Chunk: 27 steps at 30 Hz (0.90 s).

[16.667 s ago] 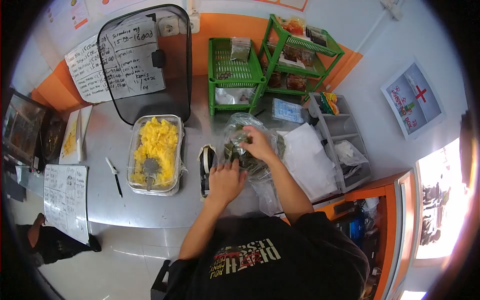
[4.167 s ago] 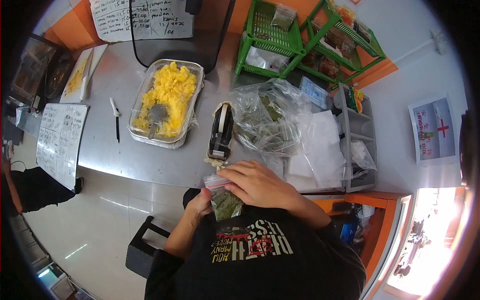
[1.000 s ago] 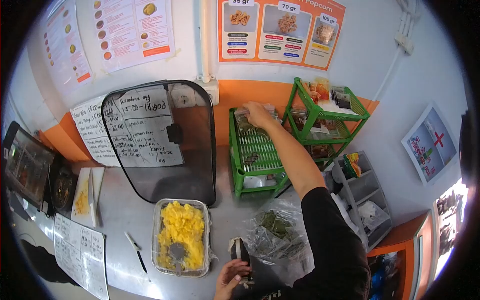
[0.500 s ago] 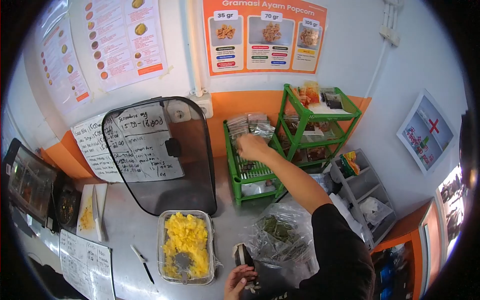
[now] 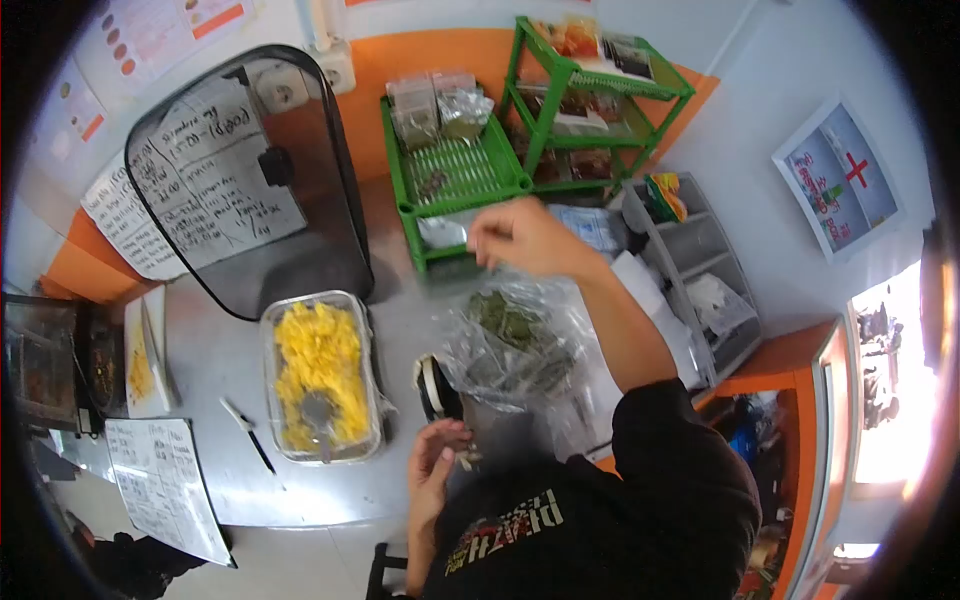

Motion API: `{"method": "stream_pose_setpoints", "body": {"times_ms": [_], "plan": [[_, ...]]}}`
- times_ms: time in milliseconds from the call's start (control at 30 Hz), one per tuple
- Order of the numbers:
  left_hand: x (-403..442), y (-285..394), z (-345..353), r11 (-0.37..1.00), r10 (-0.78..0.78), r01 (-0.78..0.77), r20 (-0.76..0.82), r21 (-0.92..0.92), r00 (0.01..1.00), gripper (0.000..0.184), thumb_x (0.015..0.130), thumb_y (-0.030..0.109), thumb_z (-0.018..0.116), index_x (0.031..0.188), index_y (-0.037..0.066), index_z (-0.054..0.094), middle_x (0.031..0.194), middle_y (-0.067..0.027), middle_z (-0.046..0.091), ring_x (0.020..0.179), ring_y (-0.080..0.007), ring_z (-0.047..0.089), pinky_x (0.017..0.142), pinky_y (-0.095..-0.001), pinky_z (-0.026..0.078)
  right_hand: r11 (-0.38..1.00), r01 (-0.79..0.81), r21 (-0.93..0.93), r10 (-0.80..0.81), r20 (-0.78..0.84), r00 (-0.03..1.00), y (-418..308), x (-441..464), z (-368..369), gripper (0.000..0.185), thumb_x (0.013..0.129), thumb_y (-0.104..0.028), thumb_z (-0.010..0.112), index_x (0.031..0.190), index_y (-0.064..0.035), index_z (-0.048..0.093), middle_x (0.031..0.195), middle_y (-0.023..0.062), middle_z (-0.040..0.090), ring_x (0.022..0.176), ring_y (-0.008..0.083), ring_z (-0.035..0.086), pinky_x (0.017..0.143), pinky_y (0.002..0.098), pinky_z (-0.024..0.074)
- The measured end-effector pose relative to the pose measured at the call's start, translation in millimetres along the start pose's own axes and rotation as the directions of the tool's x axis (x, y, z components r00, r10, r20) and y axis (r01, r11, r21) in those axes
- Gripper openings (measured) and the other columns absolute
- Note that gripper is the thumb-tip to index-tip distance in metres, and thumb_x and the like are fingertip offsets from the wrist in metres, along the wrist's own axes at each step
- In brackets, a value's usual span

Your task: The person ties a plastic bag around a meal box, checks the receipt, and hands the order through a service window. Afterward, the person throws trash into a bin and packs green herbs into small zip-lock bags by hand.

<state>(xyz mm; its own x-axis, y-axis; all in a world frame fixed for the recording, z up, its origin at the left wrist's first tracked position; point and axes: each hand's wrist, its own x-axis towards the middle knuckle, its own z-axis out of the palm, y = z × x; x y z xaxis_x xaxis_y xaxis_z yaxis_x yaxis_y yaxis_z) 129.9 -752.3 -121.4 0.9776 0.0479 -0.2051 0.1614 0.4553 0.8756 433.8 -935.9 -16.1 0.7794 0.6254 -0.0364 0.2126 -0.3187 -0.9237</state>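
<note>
Well left of the left grip (image 5: 436,462), a knife (image 5: 156,355) lies along a cutting board (image 5: 138,318), probably parked there to keep the blade out of the way. Nearer that grip, a pen (image 5: 247,436) rests on the metal desk (image 5: 220,345), then a tray (image 5: 374,410) of yellow food (image 5: 318,350) with a grey scoop (image 5: 318,408) left in it, I'd guess so the two stay together.

The left grip itself is loosely curled, thumb apart, with nothing to be seen in it. It sits at the near end of a black tape dispenser (image 5: 438,388); whether they touch, I can't tell. Ahead of both grips, small bags (image 5: 415,110) crowd the far end of a low green rack (image 5: 455,170), whose sides likely keep them gathered.

The right grip hangs in front of that rack, fingers bent and blurred; I see nothing in it and can't tell whether the tips meet. Just on its near side, a big clear bag (image 5: 560,370) of green leafy stuff (image 5: 505,318) lies loosely spread, handy to both grips. Right of the right grip, a grey organizer (image 5: 690,240) presumably keeps odds and ends sorted.
</note>
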Motion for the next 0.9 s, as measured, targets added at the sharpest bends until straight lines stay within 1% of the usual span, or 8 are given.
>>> {"method": "stream_pose_setpoints", "body": {"times_ms": [67,133,267,367,467,600,767,900], "plan": [[-3,-8,7,0.984,0.07,-0.065,-0.022,0.165,0.997,0.04,0.093,0.018,0.066,0.128,0.002,0.054,0.12,-0.013,0.063,0.112,-0.0241,0.06,0.098,-0.0372,0.046,0.95,-0.02,-0.313,0.078,0.173,0.982,30,-34,19,0.016,0.086,-0.01,0.064,0.095,0.0009,0.069,0.092,0.0191,0.071,0.085,0.0352,0.07,0.077,0.0408,0.0548],[14,16,34,0.622,0.359,-0.419,0.235,0.662,0.904,0.039,0.091,0.012,0.066,0.127,0.001,0.056,0.118,-0.0169,0.063,0.11,-0.0298,0.061,0.098,-0.0391,0.046,0.825,0.016,-0.565,0.086,0.154,0.984,85,-58,37,0.016,0.085,-0.009,0.064,0.096,0.0011,0.069,0.094,0.0195,0.071,0.088,0.0366,0.07,0.08,0.0416,0.0551],[91,22,103,0.069,0.525,-0.655,0.531,0.752,0.665,0.034,0.096,0.03,0.06,0.111,0.001,0.066,0.11,-0.0193,0.067,0.106,-0.0365,0.064,0.098,-0.0498,0.043,0.612,-0.125,-0.781,0.202,0.002,0.979,131,-77,51,0.018,0.082,-0.01,0.064,0.096,0.0003,0.071,0.097,0.0226,0.07,0.097,0.04,0.068,0.087,0.0456,0.0532],[104,-2,109,-0.11,-0.227,-0.35,0.32,0.93,0.92,0.042,0.098,0.043,0.052,0.114,0.007,0.068,0.102,-0.0139,0.071,0.097,-0.0343,0.068,0.096,-0.0524,0.041,0.58,-0.186,-0.793,0.243,-0.05,0.969,157,-84,48,0.028,0.075,-0.015,0.075,0.1,-0.0021,0.071,0.103,0.0232,0.069,0.105,0.0384,0.065,0.087,0.046,0.0522],[78,-14,103,-0.196,-0.111,-0.441,0.427,0.876,0.898,0.039,0.098,0.044,0.05,0.104,0.012,0.072,0.094,-0.0124,0.073,0.094,-0.0318,0.069,0.095,-0.056,0.039,0.749,-0.143,-0.647,0.147,-0.049,0.988,140,-87,38,0.03,0.071,-0.014,0.081,0.093,-0.0023,0.065,0.086,0.017,0.068,0.083,0.0332,0.066,0.074,0.043,0.0505],[48,-19,92,-0.138,0.029,-0.471,0.479,0.871,0.878,0.037,0.098,0.043,0.051,0.097,0.013,0.073,0.09,-0.0126,0.071,0.09,-0.0301,0.069,0.09,-0.0543,0.04,0.944,-0.118,-0.309,0.102,-0.069,0.992,113,-98,28,0.028,0.076,-0.011,0.08,0.085,-0.0023,0.056,0.073,0.0028,0.057,0.072,0.0125,0.053,0.069,0.0303,0.0466],[29,-17,91,0.017,0.059,-0.326,0.324,0.945,0.944,0.034,0.097,0.038,0.058,0.103,0.008,0.072,0.089,-0.0136,0.07,0.087,-0.0329,0.066,0.083,-0.0475,0.047,0.996,-0.09,-0.004,0.09,0.016,0.996,90,-117,37,0.027,0.075,-0.006,0.08,0.086,-0.0035,0.055,0.079,-0.0004,0.057,0.081,0.0116,0.055,0.074,0.0296,0.047],[27,-9,95,0.397,0.662,-0.394,0.038,0.829,0.748,0.033,0.091,0.024,0.07,0.112,-0.001,0.066,0.098,-0.0179,0.068,0.087,-0.0352,0.067,0.086,-0.0432,0.051,1.0,0.006,-0.007,-0.006,0.103,0.995,42,-146,58,0.029,0.076,-0.007,0.08,0.09,-0.0027,0.055,0.086,0.0021,0.059,0.087,0.0133,0.057,0.082,0.0311,0.0479]]}}
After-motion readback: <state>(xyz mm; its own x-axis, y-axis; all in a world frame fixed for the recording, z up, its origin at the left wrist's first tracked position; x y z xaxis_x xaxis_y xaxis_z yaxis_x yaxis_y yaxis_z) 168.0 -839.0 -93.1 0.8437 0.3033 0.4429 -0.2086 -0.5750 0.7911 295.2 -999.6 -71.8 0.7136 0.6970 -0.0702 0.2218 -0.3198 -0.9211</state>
